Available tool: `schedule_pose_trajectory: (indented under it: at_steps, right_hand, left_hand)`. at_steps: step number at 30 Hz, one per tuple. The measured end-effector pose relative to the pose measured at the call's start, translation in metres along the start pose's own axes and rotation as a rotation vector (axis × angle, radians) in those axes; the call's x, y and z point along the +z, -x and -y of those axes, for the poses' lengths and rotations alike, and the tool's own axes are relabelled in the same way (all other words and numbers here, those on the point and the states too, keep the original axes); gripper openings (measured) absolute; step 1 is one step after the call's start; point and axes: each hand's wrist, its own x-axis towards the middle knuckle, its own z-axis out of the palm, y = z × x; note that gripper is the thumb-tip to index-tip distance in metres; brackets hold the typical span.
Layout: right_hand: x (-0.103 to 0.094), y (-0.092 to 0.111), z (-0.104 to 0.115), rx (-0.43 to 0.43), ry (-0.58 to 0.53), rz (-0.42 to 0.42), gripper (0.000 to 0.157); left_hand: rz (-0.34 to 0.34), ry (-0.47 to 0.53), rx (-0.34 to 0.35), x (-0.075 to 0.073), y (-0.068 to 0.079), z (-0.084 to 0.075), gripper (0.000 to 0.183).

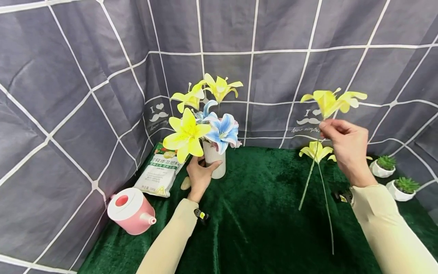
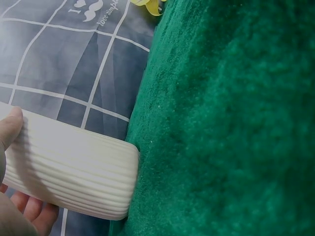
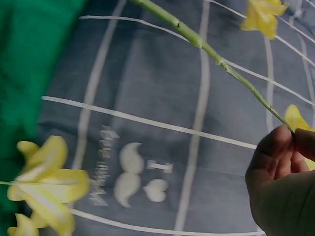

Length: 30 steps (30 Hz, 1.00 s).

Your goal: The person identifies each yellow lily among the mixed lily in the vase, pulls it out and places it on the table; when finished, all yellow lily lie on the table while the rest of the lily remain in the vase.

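In the head view, right of centre, we see the right hand (image 1: 349, 146) pinching a yellow lily (image 1: 326, 102) high on its stem (image 1: 306, 186). Near the middle, the left hand (image 1: 199, 176) curls thumb and fingers round a white vase (image 1: 217, 153) of flowers (image 1: 187, 131).

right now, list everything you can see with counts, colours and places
Vase: one, white, left of centre
Yellow lilies: three, yellow, in vase
Blue lilies: two, blue-white, in vase
Small blooms: count unclear, pinkish, in vase
Bag: one, mostly white, left
Stone: one, tan, by bag
Watering can: one, pink-white, front left
Held lily: one, yellow, right
Loose lilies: two or more, yellow, right
Potted plants: two, green, far right
Cloth: one, green, underneath
Backdrop: count unclear, grey-white, behind
Sleeves: two, cream, forearms
Wrist devices: two, black, wrists
Left hand: one, gripping vase
Right hand: one, pinching held lily
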Motion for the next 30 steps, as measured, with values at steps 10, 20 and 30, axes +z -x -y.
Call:
schedule_pose_trajectory:
  at_steps: [10,20,30]
  right_hand:
    - [-0.017,0.014,-0.064,0.2,0.477,0.195,0.018]
    - [-0.023,0.027,-0.104,0.287,0.658,0.257,0.031]
    - [-0.028,0.025,-0.134,0.327,0.714,0.26,0.03]
  left_hand:
    - [-0.004,-0.043,-0.006,-0.003,0.0,0.002,0.068]
    - [0.004,-0.022,-0.01,-0.002,0.0,0.002,0.067]
    - [0.005,-0.018,-0.003,0.0,-0.002,0.001,0.069]
